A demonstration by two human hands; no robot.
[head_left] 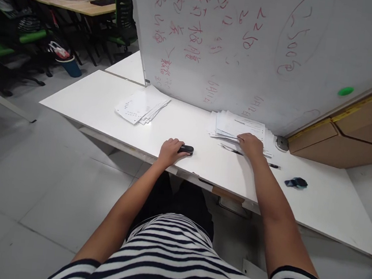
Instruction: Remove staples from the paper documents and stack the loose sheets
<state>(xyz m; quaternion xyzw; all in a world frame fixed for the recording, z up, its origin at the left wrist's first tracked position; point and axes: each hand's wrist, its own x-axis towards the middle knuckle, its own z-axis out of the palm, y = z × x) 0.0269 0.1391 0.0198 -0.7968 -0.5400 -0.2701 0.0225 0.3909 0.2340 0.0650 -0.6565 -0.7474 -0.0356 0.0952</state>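
Note:
My left hand (170,151) rests on the white table (103,103) with its fingers curled round a small black stapler (186,149). My right hand (250,145) lies on the near edge of a stack of printed papers (237,125), fingers bent down onto the sheets. A black pen (273,165) lies on the table partly under my right wrist. A second, fanned pile of papers (142,105) sits further left, apart from both hands.
A whiteboard (251,39) with red writing stands along the table's back edge, with coloured magnets (346,91). A smartwatch (297,183) lies right of my arm, cardboard boxes (358,132) beyond it. Another person sits at a far desk (80,5) with a laptop.

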